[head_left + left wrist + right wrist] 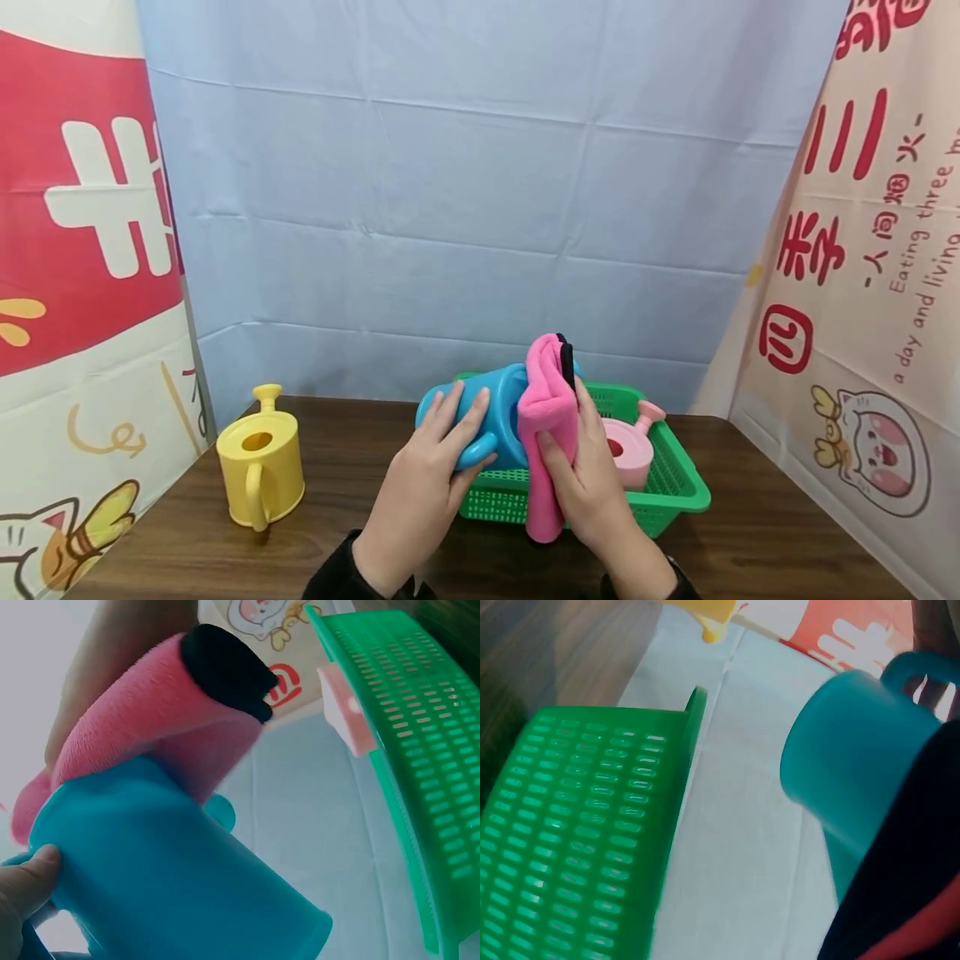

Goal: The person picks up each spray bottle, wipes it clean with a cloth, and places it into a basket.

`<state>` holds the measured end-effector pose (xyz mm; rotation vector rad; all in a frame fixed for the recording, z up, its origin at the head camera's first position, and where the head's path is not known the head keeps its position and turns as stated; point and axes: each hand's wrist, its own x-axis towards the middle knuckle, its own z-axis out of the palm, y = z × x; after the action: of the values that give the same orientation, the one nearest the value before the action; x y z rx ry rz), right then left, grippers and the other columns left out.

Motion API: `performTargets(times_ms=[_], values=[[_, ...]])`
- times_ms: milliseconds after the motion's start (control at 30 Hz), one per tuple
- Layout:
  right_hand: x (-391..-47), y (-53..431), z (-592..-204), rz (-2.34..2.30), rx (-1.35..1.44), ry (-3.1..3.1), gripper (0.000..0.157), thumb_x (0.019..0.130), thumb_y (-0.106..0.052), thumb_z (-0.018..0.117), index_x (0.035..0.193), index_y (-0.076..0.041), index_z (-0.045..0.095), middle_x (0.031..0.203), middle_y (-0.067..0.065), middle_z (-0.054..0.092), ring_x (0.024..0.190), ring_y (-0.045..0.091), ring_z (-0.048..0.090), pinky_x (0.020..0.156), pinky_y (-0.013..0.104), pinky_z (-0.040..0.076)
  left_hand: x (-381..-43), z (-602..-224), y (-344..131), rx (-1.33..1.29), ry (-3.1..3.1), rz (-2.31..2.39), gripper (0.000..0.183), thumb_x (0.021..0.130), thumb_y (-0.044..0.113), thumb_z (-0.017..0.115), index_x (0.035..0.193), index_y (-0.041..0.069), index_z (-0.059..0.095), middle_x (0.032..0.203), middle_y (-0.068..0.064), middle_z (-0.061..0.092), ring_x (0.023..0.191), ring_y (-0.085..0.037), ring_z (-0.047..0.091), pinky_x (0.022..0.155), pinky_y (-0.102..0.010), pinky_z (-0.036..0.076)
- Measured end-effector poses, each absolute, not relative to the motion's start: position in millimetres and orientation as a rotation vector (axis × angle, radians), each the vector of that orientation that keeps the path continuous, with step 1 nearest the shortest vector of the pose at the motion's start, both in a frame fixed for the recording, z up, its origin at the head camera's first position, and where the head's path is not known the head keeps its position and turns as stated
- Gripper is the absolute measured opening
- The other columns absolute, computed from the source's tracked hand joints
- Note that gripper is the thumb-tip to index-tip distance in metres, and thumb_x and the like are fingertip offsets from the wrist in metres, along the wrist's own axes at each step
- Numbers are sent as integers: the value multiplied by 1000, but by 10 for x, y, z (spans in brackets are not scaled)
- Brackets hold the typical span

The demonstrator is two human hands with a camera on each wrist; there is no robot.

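Observation:
A blue watering can point(506, 408) is held tilted on its side above the front of a green basket. My left hand point(423, 479) grips it around the body and handle. In my right hand point(592, 483) is a folded pink cloth point(546, 404) with a black edge, pressed against the can's top end. The left wrist view shows the cloth point(135, 705) draped along the rim of the blue can point(180, 870), with my left thumb point(41, 866) on the can's side. In the right wrist view, the cloth's dark edge point(907, 847) covers part of the can point(847, 750).
The green basket point(678, 479) stands on the brown table point(360, 450), with a pink watering can point(635, 458) inside. At the left is a yellow watering can point(281, 471). A light blue cloth backdrop point(465, 200) and printed side curtains enclose the table.

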<state>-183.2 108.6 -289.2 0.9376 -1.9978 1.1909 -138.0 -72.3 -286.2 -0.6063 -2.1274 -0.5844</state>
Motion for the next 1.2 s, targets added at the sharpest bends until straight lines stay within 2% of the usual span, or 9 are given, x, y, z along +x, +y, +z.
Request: performTargets(times_ms=[200,433,567,633,700,867,1033,1100,1200], values=[[-1682,955,-2841,807,984,-1789,55,86,-42,38,130,-8,34,135,11,24,120,30,22,85,52,28,-1380,-2877,-710,-636,-2113,-553,57,78,25,59,130,20,34,132,-8,32,120,-28,27,91,-37,29],[-1554,859,-2799,703,1001,-1607,55,85,-45,38,121,-3,45,126,19,35,113,35,32,87,48,26,-1366,-2891,-660,-738,-2048,-531,57,76,17,61,128,14,38,132,-11,31,116,-36,30,87,-38,34],[-1540,903,-2688,875,1017,-1595,57,86,-40,42,123,3,39,128,18,34,114,33,31,91,41,27,-1344,-2867,-665,-753,-2058,-477,60,75,20,62,130,18,35,132,-11,31,118,-35,29,88,-41,33],[-1589,960,-2667,984,1015,-1612,56,86,-34,44,126,4,34,128,18,34,113,31,34,94,39,19,-1333,-2856,-664,-754,-2066,-466,62,75,21,62,130,19,34,132,-11,31,118,-34,28,88,-41,33],[-1674,1037,-2707,1090,969,-1677,49,87,-24,45,127,3,32,123,14,40,109,26,39,94,42,12,-1326,-2851,-660,-761,-2057,-457,60,76,23,60,130,18,34,131,-11,33,118,-34,29,87,-42,33],[-1817,1125,-2816,1231,892,-1834,48,84,-4,47,128,-5,29,117,8,44,103,17,41,86,50,16,-1319,-2849,-658,-739,-2070,-475,60,76,25,60,130,19,35,131,-10,33,118,-33,28,87,-41,33],[-1591,973,-2670,1143,1069,-1685,53,88,-23,43,128,7,25,128,19,31,115,33,28,95,33,20,-1316,-2838,-681,-709,-2077,-534,58,77,23,60,129,18,36,132,-9,32,119,-32,27,88,-41,32],[-1544,925,-2664,1009,1103,-1621,55,88,-34,39,124,8,33,126,22,32,115,37,27,93,32,26,-1321,-2840,-685,-697,-2068,-546,56,77,20,61,128,17,38,132,-9,32,119,-32,28,88,-40,32],[-1575,901,-2726,825,1092,-1562,55,87,-41,38,119,3,45,123,22,36,113,38,29,92,41,24,-1337,-2848,-679,-680,-2055,-555,55,75,16,63,126,16,42,132,-8,33,118,-32,29,88,-38,32]])
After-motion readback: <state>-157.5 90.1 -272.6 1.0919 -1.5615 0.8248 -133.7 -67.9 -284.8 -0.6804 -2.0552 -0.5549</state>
